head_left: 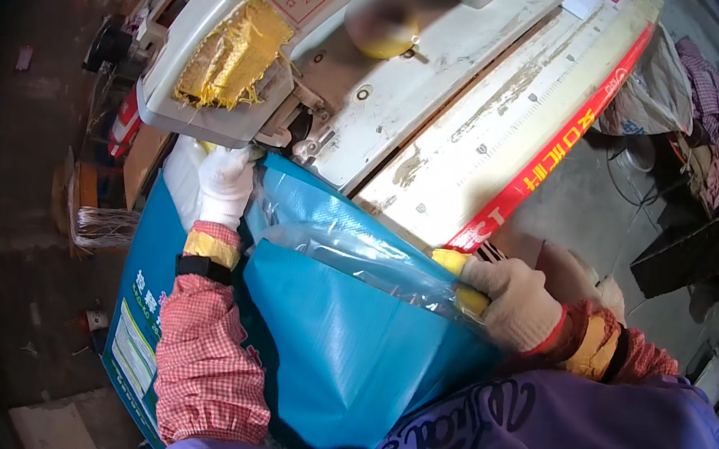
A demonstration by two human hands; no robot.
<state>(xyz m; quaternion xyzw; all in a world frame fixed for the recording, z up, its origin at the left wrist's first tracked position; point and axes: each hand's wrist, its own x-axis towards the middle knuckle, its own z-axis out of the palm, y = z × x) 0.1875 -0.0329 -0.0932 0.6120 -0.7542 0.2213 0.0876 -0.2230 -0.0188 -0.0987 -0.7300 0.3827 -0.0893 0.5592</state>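
A blue woven plastic bag (343, 350) with a clear plastic liner (355, 256) along its mouth lies between my arms, its upper edge against the bed of a white sewing machine (384, 110). My left hand (224, 187), in a white glove, is closed on the bag's edge just under the machine head, which partly hides its fingertips. My right hand (509, 299), in a pale glove with yellow fingertips, is closed around the right end of the bag's mouth, beside the front corner of the bed. Printed panels show on the bag's left side.
A yellow frayed cloth pad (237, 54) is fixed on the machine head. A red strip (560, 146) edges the bed. Cloths and plastic sacks (653, 100) lie on the right, near a dark box (692, 250). A wire bundle (105, 227) hangs at left.
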